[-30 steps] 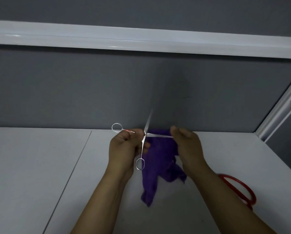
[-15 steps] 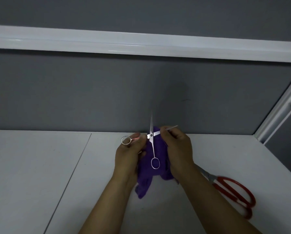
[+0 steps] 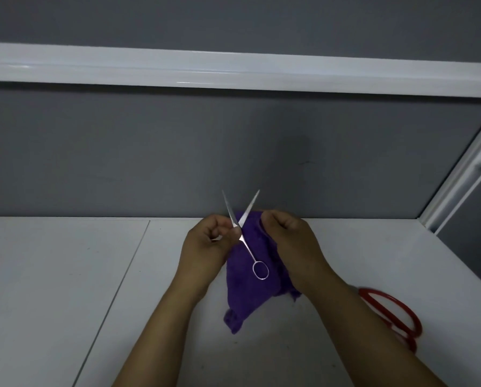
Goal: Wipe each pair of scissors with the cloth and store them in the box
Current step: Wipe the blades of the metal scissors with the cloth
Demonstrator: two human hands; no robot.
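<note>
1. Head view, my hands: my left hand [image 3: 206,241] has its fingers [image 3: 219,222] curled in a pinch on the silver scissors [image 3: 247,247] near the pivot. My right hand [image 3: 289,238] is closed round a bunch of the purple cloth [image 3: 245,297], which hangs between my wrists above the counter [image 3: 66,275].
2. Head view, the scissors: they are held up off the counter, just left of my right hand. The blades are spread in a narrow V pointing up and away from me, and one finger ring hangs down towards me in front of the cloth. The other ring is hidden, I think inside my left hand.
3. Head view, what the next move turns on: the long axis runs from me towards the wall, with the right blade nearest my cloth hand. I judge the wipe should run along it, pivot to tip.
4. Head view, the rest: the red scissors [image 3: 393,311] lie on the counter to my right, partly behind my forearm. The box is not in view.
</note>
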